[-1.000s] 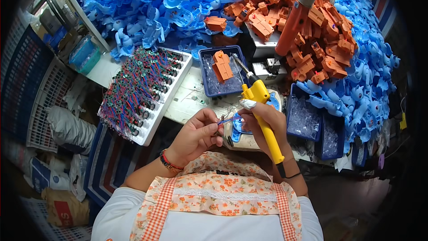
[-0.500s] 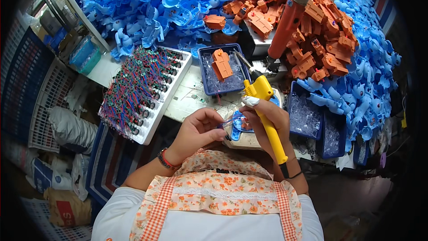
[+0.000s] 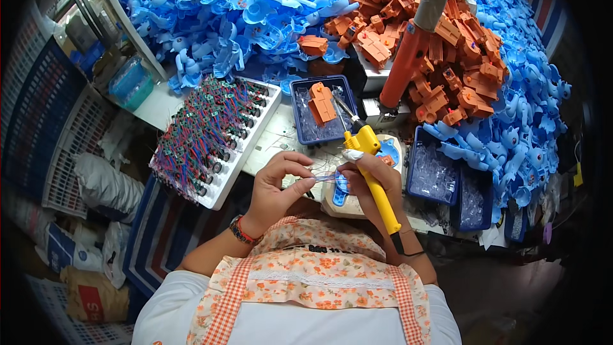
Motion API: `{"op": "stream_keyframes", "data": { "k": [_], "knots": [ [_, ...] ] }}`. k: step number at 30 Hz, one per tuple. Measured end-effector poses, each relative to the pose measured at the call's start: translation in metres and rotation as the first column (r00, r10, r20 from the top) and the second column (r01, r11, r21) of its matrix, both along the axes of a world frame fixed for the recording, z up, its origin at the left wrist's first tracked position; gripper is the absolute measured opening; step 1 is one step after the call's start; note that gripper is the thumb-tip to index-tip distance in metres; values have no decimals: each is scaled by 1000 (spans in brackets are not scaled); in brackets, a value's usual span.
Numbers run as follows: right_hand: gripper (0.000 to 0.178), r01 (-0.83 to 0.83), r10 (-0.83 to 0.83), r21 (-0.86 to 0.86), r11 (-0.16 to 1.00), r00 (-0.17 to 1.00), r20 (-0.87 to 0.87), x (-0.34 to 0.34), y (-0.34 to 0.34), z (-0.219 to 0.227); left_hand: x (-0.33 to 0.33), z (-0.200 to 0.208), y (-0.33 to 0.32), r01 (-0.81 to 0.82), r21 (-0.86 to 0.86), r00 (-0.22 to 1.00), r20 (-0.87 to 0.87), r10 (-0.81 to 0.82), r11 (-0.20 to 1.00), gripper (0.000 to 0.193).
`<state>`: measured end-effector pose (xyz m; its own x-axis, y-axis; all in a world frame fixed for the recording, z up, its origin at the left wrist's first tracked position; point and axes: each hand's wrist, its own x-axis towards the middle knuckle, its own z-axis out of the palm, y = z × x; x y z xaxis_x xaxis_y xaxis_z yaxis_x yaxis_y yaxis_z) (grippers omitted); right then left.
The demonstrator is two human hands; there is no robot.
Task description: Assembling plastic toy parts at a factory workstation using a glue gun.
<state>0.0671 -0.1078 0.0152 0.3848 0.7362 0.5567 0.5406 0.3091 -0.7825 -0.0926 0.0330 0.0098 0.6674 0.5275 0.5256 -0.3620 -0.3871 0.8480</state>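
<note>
Thin coloured wires [image 3: 325, 178] stretch between my two hands. My left hand [image 3: 276, 185] pinches their left end between thumb and fingers. A yellow soldering iron [image 3: 378, 193] lies in my right hand [image 3: 383, 182], its metal tip slanting up and away over a blue tray. The right fingertips are also closed at the right end of the wires. Just beneath that hand, a blue plastic toy shell [image 3: 341, 193] rests on a pale holder [image 3: 336, 208], partly hidden by my fingers.
Left stands a white foam tray [image 3: 237, 176] packed with wired parts. An orange box-shaped housing [image 3: 322, 103] sits in the dark blue tray [image 3: 300, 137]. Orange housings [image 3: 469, 83] and blue shells [image 3: 217, 13] are heaped behind. An orange-and-grey post [image 3: 408, 57] rises nearby; clear parts fill trays [image 3: 434, 169] at right.
My right hand and the soldering iron have come slightly left and down. The wires are now drawn straighter between both hands. The surroundings have shifted a little in view.
</note>
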Motion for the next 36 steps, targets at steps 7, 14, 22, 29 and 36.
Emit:
{"op": "stream_keyframes", "data": {
  "k": [7, 14, 22, 29, 36],
  "knots": [
    [30, 33, -33, -11, 999, 997, -75, 9, 7, -7, 6, -7, 9, 173, -642, 976, 11, -217, 747, 8],
    [31, 62, -71, -103, 993, 994, -80, 27, 9, 3, 20, -6, 18, 253, -771, 908, -20, -419, 584, 13],
    [32, 49, -47, -68, 997, 998, 36, 42, 22, 12, 23, 8, 26, 231, -672, 827, -246, -506, 703, 12],
    [35, 33, -30, -141, 990, 999, 21, 33, 22, -17, 30, 5, 24, 337, -371, 936, 31, -351, 865, 8],
    [56, 228, -235, 124, 966, 971, 51, 42, -20, -14, 38, 8, 46, 156, -39, 957, -243, -161, 987, 6]
  ]
}}
